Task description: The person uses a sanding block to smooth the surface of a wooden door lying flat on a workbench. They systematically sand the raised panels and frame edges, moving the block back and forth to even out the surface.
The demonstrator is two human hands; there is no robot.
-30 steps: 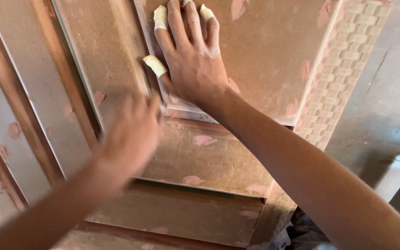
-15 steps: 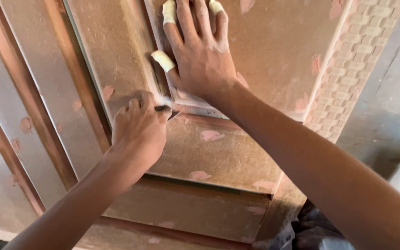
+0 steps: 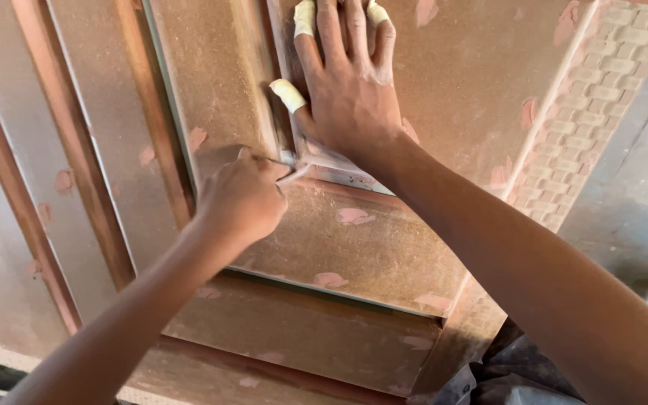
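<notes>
Two hands on a dusty wooden door (image 3: pixel 384 247).
Right hand (image 3: pixel 350 90): flat, fingers spread, tips taped. Left hand (image 3: pixel 243 199): fisted, fingers pinching a small tool (image 3: pixel 292 174).

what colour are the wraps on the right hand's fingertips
Pale cream wraps on the right hand, clearest in the head view.

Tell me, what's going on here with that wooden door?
A person is working on a dusty panelled door lying under them. The right hand, with tape on its thumb and some fingertips, is pressed flat on a raised panel. The left hand is closed around a small piece, probably sandpaper, though it is mostly hidden, and presses it at the moulding at the panel's corner. Pinkish filler patches dot the wood.
</notes>
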